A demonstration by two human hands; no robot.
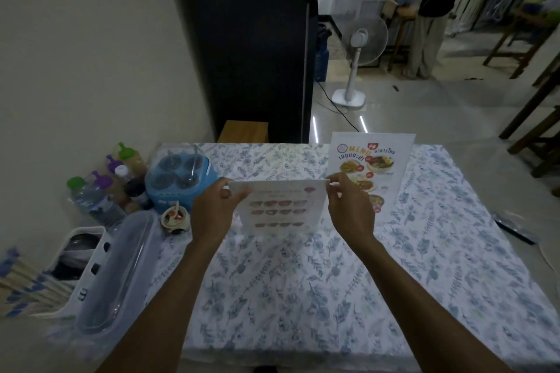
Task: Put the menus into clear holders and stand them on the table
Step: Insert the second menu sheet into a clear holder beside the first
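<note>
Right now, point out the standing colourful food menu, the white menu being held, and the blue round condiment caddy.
Standing colourful food menu (pixel 371 171): head view, printed centre.
White menu being held (pixel 280 209): head view, middle of sheet.
Blue round condiment caddy (pixel 178 180): head view, lid.

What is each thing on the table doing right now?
Small menu: upright, held at its top corners.
Left hand: pinching the left corner.
Right hand: pinching the right corner.
Big menu: standing alone.
Condiment caddy: lid on.
Clear box: closed.
</note>
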